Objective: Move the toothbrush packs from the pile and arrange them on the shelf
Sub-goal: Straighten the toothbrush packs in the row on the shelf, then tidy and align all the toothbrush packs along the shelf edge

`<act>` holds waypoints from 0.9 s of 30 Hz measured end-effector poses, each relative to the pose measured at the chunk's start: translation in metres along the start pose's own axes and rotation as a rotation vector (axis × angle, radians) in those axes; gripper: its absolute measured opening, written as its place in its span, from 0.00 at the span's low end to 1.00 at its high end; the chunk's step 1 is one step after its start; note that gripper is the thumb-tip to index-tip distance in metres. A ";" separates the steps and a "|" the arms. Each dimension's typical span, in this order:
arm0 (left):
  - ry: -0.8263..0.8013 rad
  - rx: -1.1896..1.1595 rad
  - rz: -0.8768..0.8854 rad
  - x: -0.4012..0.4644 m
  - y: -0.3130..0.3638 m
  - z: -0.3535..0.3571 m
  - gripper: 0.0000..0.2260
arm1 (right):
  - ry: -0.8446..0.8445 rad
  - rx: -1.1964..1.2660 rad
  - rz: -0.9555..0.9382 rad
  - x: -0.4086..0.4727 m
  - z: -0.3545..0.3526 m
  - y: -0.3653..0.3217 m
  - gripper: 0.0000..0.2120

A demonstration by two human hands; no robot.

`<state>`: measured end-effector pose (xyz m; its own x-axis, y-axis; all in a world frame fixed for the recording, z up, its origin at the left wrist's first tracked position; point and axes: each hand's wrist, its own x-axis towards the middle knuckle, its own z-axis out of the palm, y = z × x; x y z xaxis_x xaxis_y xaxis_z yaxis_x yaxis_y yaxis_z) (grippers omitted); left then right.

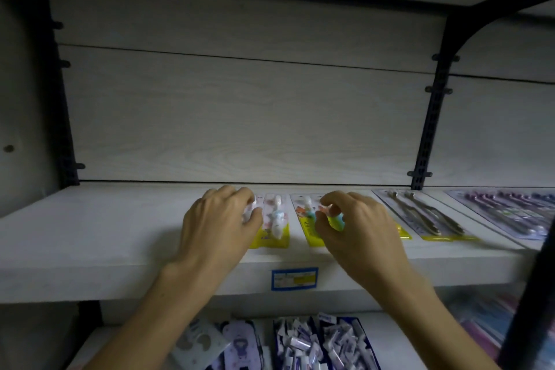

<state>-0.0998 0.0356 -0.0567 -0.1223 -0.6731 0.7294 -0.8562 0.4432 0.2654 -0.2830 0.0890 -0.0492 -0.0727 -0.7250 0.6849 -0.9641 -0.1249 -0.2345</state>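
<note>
Two yellow-backed children's toothbrush packs lie flat on the white shelf (pixel 90 234). My left hand (pixel 216 225) rests over the left side of the left pack (pixel 274 221), its fingers curled round the blister's left edge. My right hand (pixel 357 231) covers the right part of the right pack (pixel 306 219), with thumb and fingers pinching the raised plastic blister. Both packs point toward the back wall.
To the right on the same shelf lie a pack of grey toothbrushes (pixel 426 216) and a purple multi-pack (pixel 510 213). A blue price tag (pixel 294 278) sits on the shelf's front edge. The lower shelf holds boxes of small packets (pixel 318 342). A dark object (pixel 531 294) stands at right.
</note>
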 end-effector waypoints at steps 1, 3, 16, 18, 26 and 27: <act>0.013 -0.019 0.032 -0.001 0.000 -0.003 0.10 | 0.001 -0.008 0.006 -0.003 -0.003 -0.005 0.14; 0.043 -0.060 0.097 -0.005 0.001 -0.009 0.08 | 0.009 -0.026 0.018 -0.011 -0.011 -0.011 0.14; -0.011 -0.176 0.372 -0.074 0.015 -0.036 0.09 | -0.034 -0.180 0.188 -0.107 -0.054 -0.048 0.17; -0.043 -0.241 0.397 -0.086 0.025 -0.035 0.08 | -0.044 -0.214 0.217 -0.125 -0.066 -0.047 0.18; -0.088 -0.332 0.492 -0.108 0.090 -0.028 0.08 | -0.030 -0.330 0.322 -0.168 -0.122 -0.008 0.17; -0.086 -0.338 0.505 -0.109 0.100 -0.027 0.08 | -0.034 -0.338 0.330 -0.172 -0.128 0.000 0.18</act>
<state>-0.1591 0.1691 -0.0923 -0.5236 -0.3701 0.7674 -0.4769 0.8737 0.0960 -0.3032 0.3004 -0.0783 -0.3863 -0.7115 0.5870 -0.9204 0.3391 -0.1946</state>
